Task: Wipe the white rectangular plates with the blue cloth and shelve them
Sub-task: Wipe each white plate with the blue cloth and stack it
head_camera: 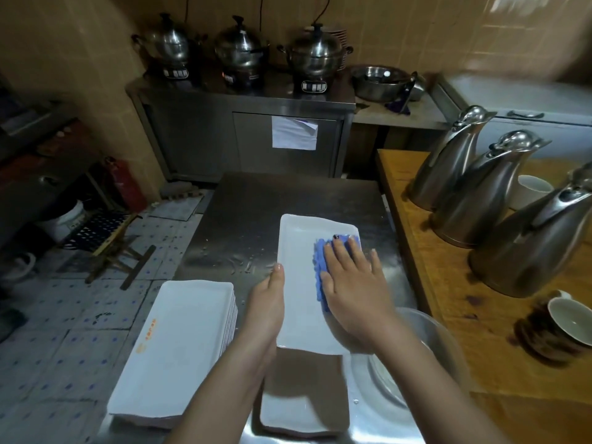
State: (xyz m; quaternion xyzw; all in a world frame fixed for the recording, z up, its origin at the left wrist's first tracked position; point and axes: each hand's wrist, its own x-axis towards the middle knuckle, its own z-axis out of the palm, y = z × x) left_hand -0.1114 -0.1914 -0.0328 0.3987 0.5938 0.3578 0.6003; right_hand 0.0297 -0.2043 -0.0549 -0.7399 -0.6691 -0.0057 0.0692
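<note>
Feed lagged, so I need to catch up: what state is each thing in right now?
Plate: face up, under the cloth.
Blue cloth: pressed flat on the plate's right half.
Right hand: flat, fingers straight, pressing the cloth.
Left hand: holds the plate's left edge.
Plate stack: left of it, untouched.
Pots: lids on.
Jugs: upright, lids shut.

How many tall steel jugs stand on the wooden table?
3, in a row on the wooden table: far steel jug, middle jug, near jug. Others may sit off-frame.
</note>
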